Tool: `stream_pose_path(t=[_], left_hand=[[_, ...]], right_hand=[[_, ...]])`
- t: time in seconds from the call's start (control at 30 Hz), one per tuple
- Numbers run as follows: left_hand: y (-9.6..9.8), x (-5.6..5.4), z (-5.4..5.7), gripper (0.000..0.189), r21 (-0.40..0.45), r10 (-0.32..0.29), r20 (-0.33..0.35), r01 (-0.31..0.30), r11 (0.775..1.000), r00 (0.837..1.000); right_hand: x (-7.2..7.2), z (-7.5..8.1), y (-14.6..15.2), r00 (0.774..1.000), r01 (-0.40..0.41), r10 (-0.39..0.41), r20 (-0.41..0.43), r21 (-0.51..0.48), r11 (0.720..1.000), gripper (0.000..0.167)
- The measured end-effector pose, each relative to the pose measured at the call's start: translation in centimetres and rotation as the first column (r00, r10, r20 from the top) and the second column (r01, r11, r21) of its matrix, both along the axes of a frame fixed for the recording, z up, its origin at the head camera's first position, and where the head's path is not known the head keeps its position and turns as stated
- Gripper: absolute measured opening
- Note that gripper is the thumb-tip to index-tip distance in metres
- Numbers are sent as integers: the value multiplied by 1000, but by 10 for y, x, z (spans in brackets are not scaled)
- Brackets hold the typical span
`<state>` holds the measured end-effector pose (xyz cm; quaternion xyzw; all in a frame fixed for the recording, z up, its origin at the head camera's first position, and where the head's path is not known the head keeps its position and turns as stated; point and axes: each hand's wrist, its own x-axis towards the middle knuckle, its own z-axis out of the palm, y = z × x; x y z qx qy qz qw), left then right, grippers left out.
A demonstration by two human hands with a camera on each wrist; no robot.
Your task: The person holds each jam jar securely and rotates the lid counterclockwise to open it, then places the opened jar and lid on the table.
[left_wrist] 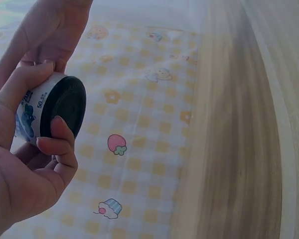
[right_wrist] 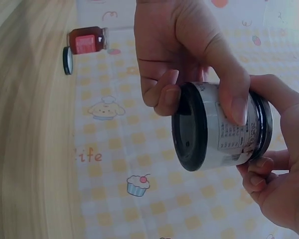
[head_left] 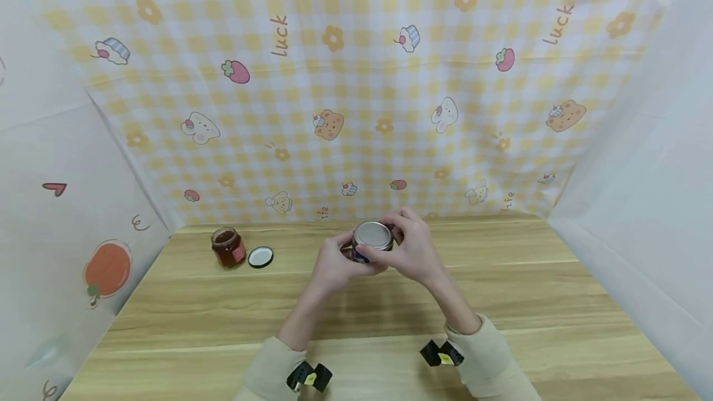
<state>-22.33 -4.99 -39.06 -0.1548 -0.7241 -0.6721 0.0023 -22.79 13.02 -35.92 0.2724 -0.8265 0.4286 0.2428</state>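
Sleeves, nearest the camera: pale cream cloth (head_left: 273,369) is worn on both forearms, and black devices (head_left: 444,354) with small yellow labels are seen at both wrists.
Left hand: the squat container is gripped by the left hand (head_left: 336,260) from its left side; its thumb is laid across the printed label, and the dark end is touched by its curled fingertips.
Right hand: the same container is held by the right hand (head_left: 416,250) from its right side, with thumb and fingers bent round it near the silver end.
Squat container: the cylinder (head_left: 373,236) is held up between both hands, above the middle of the far part of the table, silver end up and black end down; a white label (right_wrist: 224,144) with fine print and blue marks is wrapped round it.
Table: light wood grain is shown on the tabletop (head_left: 211,333).
Far left of the table: a loose lid (head_left: 260,257) is laid white inside up, just beside an uncovered glass jar (head_left: 229,250) of dark red contents.
Backdrop: yellow-and-white checked cloth (head_left: 362,67) is printed with strawberries, cupcakes, flowers and "luck life".
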Motion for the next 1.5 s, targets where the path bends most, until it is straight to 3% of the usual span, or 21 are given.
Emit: stream_pose_path(t=[0.23,0.4,0.6,0.83,1.07,1.17,1.27,1.37,1.43,1.5], left_hand=[[-6,0,3,56,-12,-79,2,79,997,997],[-14,-2,4,57,5,-200,-6,200,980,980],[-22,-4,6,52,71,-384,-9,384,921,923],[-25,-4,8,50,81,-490,-33,491,867,871],[-25,-6,8,59,116,-632,-102,640,760,768],[-24,-6,7,60,120,-666,-121,676,727,736],[-23,-6,7,61,120,-686,-129,698,706,716],[-22,-5,8,63,115,-693,-128,705,700,709],[-22,-5,9,64,110,-696,-128,708,698,707],[-22,-5,9,64,110,-697,-130,709,696,705]], right_hand=[[0,-2,1,997,-49,48,-52,-24,998,40],[0,-2,4,991,-127,125,-56,-38,991,39],[-1,0,10,954,-299,299,-6,-70,952,40],[3,10,19,918,-396,397,13,-34,918,43],[5,16,22,860,-510,510,22,-4,860,44],[7,18,23,828,-559,559,49,-20,829,46],[8,19,25,784,-612,614,96,-54,789,47],[8,19,26,744,-650,655,135,-83,755,49],[8,19,27,732,-661,666,146,-84,745,51],[7,20,28,734,-661,664,146,-73,747,55]])
